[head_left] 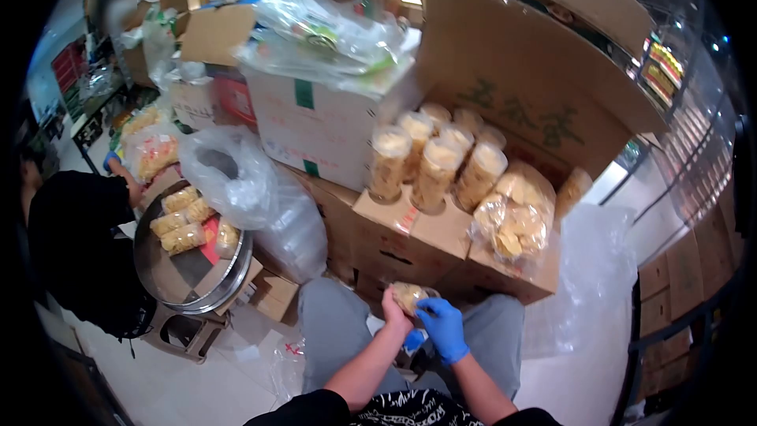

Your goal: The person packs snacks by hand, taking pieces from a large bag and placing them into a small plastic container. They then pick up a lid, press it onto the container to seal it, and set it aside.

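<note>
A clear plastic container of yellowish snack pieces (409,295) is held low over my lap. My left hand (395,312), bare, is closed around its left side. On its right side, my right hand (444,330) in a blue glove pinches the container's end. Just in front of my knees, several tall clear tubs filled with snacks (435,172) stand upright on a brown carton (418,230). Beside them on the right lies a clear bag of yellow chips (516,213).
A round metal tray (189,304) to the left bears several filled packs. Next to it hangs a clear plastic bag (244,189). A person in black (83,244) works at far left. A white box (315,122) stands behind; a plastic sheet (591,276) lies right.
</note>
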